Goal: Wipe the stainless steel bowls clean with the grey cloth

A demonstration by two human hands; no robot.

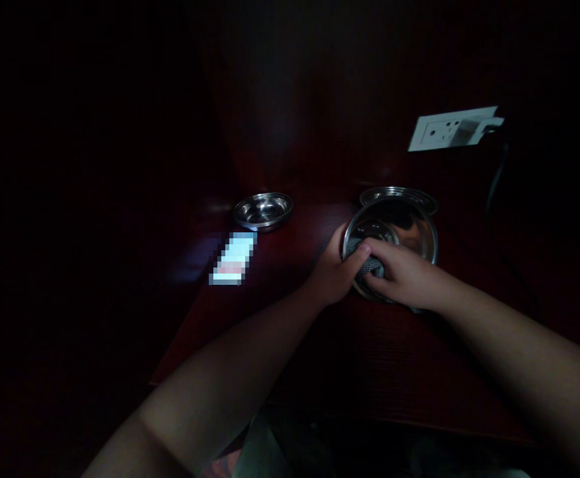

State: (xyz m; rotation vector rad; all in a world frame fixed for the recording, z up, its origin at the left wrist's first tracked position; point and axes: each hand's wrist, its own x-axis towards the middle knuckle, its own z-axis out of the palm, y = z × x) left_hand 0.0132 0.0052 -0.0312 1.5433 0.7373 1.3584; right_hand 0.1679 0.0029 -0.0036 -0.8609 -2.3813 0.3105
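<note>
My left hand (337, 269) grips the left rim of a shiny steel bowl (419, 229), its thumb over the inside edge and the other fingers hidden beneath. The bowl is tilted so that its inside faces me. Inside it, my right hand (404, 272) is closed on a dark checked cloth (372, 265), pressed against the lower left of the bowl. Just behind the bowl lies a steel plate (397, 192), partly covered by it.
A second steel bowl (265, 212) stands to the left on the dark red table (280, 318). Below it glows a blurred-out phone-like screen (233, 260). At the back right is a white wall socket (434, 133) with a plug (469, 131) in it and a cable (496, 176) hanging down.
</note>
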